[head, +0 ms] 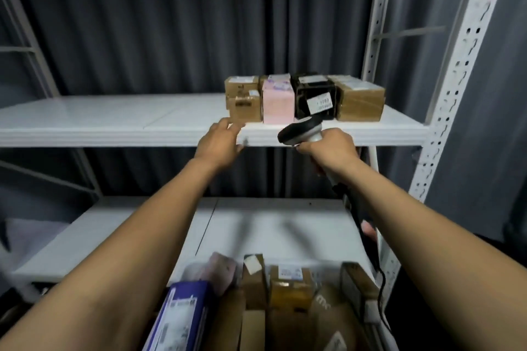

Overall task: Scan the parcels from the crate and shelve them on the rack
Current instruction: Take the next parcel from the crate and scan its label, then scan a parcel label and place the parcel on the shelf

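A row of parcels point(302, 100) sits side by side toward the right end of the rack's point(456, 80) middle shelf point(114, 122), so I'd judge the job partly done. Down in the crate point(330, 266) many more boxes point(286, 285) wait. The left hand point(219, 142) is at the shelf's front edge, just beside the leftmost brown box point(245, 108). Its fingers point(228, 124) are loosely spread and empty, and I cannot tell if they touch the shelf. The right hand point(330, 148) has its fingers wrapped round the scanner point(302, 131) handle.
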`<move>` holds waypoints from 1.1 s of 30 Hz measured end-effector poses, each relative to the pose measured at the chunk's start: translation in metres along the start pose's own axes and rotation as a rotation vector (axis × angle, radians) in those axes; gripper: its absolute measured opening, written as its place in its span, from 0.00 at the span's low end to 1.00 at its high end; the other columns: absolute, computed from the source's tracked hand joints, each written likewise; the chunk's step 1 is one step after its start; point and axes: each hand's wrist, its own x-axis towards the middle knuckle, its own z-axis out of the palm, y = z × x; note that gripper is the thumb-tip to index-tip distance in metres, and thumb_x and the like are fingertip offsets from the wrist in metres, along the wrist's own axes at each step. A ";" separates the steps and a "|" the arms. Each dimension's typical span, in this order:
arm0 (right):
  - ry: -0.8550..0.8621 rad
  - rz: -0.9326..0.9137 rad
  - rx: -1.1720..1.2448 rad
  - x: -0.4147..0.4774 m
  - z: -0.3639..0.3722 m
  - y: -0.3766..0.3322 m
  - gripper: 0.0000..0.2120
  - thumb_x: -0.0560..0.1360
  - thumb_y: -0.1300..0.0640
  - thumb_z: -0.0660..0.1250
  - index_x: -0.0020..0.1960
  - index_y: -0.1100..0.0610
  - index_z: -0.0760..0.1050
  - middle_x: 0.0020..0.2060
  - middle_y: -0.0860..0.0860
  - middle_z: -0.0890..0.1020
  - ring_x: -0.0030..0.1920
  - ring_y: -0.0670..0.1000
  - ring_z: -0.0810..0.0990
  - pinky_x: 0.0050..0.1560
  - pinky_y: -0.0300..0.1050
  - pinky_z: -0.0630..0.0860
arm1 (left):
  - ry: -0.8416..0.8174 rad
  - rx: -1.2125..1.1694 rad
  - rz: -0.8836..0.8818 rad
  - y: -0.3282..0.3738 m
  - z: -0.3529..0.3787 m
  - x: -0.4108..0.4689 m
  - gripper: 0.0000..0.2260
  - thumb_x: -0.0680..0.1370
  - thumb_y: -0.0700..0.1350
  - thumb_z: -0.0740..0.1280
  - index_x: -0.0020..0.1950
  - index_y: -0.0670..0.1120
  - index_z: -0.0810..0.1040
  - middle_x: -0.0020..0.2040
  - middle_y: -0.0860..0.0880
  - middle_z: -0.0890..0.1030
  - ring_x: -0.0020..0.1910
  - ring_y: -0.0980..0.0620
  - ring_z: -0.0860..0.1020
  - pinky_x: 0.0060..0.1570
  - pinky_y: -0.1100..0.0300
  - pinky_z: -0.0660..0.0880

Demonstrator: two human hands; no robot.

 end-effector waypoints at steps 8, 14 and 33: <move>-0.132 0.096 0.028 -0.082 0.054 0.053 0.07 0.70 0.56 0.71 0.37 0.59 0.78 0.32 0.56 0.82 0.28 0.53 0.80 0.28 0.45 0.79 | -0.272 0.056 -0.047 -0.014 0.076 -0.129 0.25 0.79 0.47 0.64 0.76 0.50 0.64 0.76 0.46 0.62 0.72 0.43 0.63 0.65 0.48 0.70; -0.191 0.177 -0.028 -0.116 0.088 0.100 0.11 0.69 0.51 0.73 0.45 0.57 0.80 0.38 0.54 0.83 0.36 0.55 0.82 0.37 0.48 0.81 | -0.451 0.091 -0.113 -0.024 0.136 -0.198 0.24 0.80 0.49 0.62 0.76 0.51 0.63 0.76 0.47 0.61 0.73 0.45 0.62 0.65 0.51 0.68; -0.314 0.258 -0.266 -0.090 0.155 0.217 0.12 0.74 0.48 0.68 0.39 0.55 0.71 0.31 0.48 0.74 0.34 0.49 0.74 0.31 0.42 0.64 | -0.648 -0.124 -0.375 0.001 0.301 -0.192 0.28 0.78 0.59 0.63 0.73 0.46 0.62 0.69 0.39 0.66 0.65 0.40 0.69 0.60 0.49 0.72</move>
